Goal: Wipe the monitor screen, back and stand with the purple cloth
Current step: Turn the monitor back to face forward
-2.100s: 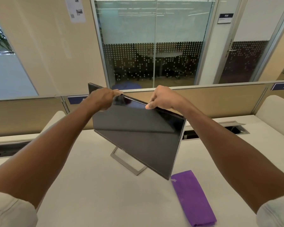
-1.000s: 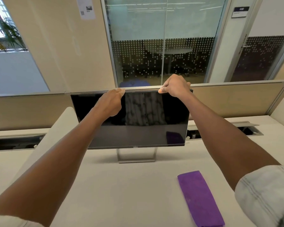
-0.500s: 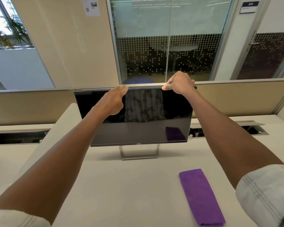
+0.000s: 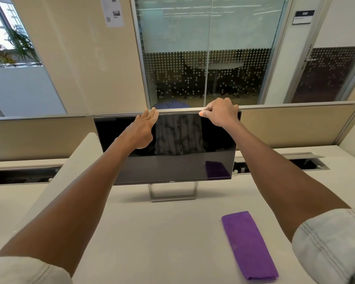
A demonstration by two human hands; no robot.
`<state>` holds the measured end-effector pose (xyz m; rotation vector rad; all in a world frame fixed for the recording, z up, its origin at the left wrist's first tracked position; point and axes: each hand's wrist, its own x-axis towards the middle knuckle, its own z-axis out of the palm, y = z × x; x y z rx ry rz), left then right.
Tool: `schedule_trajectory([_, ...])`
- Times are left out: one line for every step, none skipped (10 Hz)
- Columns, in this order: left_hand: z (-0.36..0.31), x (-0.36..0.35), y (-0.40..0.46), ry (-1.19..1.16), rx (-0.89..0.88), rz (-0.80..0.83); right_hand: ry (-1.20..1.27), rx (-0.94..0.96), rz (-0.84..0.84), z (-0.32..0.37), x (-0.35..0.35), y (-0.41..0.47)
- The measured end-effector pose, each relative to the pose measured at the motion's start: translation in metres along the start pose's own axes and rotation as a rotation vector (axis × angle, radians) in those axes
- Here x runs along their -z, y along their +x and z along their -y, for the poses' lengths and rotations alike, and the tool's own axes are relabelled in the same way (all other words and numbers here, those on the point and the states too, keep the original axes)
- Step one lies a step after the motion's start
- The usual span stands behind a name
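1. Head view showed the monitor (image 4: 172,156) upright on its stand (image 4: 172,194), facing the person near the table's (image 4: 152,242) far edge, in front of the partition.
2. It looked stiff but top-heavy on a thin frame; its glossy screen would smudge and probably flex, so the bezel edges seemed the safest hold.
3. The right hand (image 4: 220,114) pinched the top edge, fingers curled over it; the left hand (image 4: 141,130) rested straight fingers against that edge.
4. The purple cloth (image 4: 248,244), folded, soft and light, lay untouched toward the table's near right corner, well apart from both hands.
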<state>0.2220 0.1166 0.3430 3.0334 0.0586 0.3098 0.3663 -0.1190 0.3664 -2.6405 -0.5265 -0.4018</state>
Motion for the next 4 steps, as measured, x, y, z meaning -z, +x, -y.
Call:
schedule_trajectory([-0.002,-0.003,-0.002,0.015,-0.003,-0.018,-0.078,0.091,-0.026,-0.006,-0.003,-0.011])
schedule_trajectory([-0.002,-0.007,-0.009,0.005,-0.002,-0.046,-0.080,0.115,-0.016,-0.009,-0.006,-0.021])
schedule_trajectory([0.003,-0.014,-0.019,-0.073,0.028,-0.102,0.045,0.098,-0.082,-0.006,-0.007,-0.034])
schedule_trajectory([0.008,-0.032,-0.040,-0.103,0.082,-0.204,0.111,0.062,-0.228,-0.001,-0.020,-0.063])
